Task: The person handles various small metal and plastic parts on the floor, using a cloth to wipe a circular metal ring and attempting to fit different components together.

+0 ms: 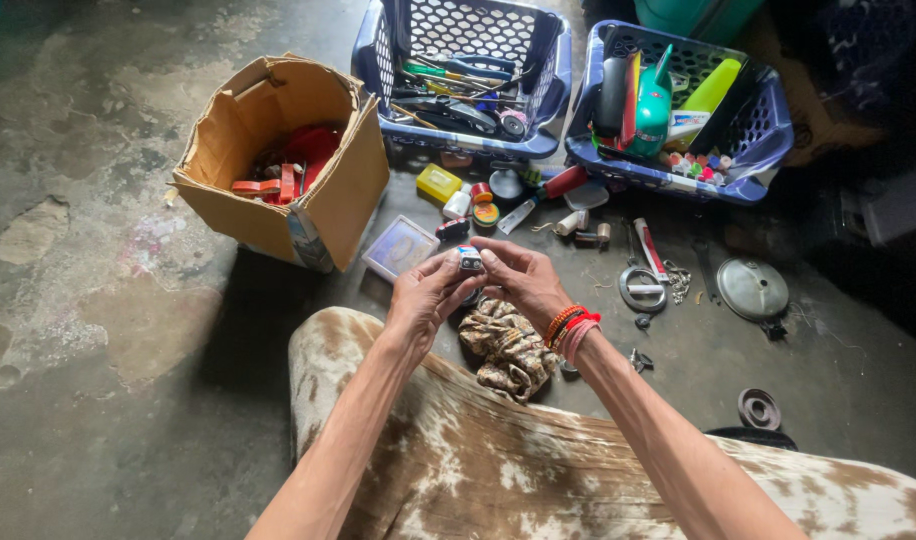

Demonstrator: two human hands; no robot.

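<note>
The concrete floor (98, 330) spreads under everything; on it a torn cardboard box (278, 160) stands at the left, with two blue plastic baskets (463, 75) (678, 110) of tools side by side beyond the hands; a crumpled patterned cloth (506, 345) lies just below the hands, a round metal lid (753, 289) well off to the right; the left hand (423, 298) and right hand (523, 280) meet above the cloth, fingertips of both pinched together on a small silver-and-blue object (469, 260); its short long axis stands roughly upright, top end away from the person; finer detail is too small to tell.
</note>
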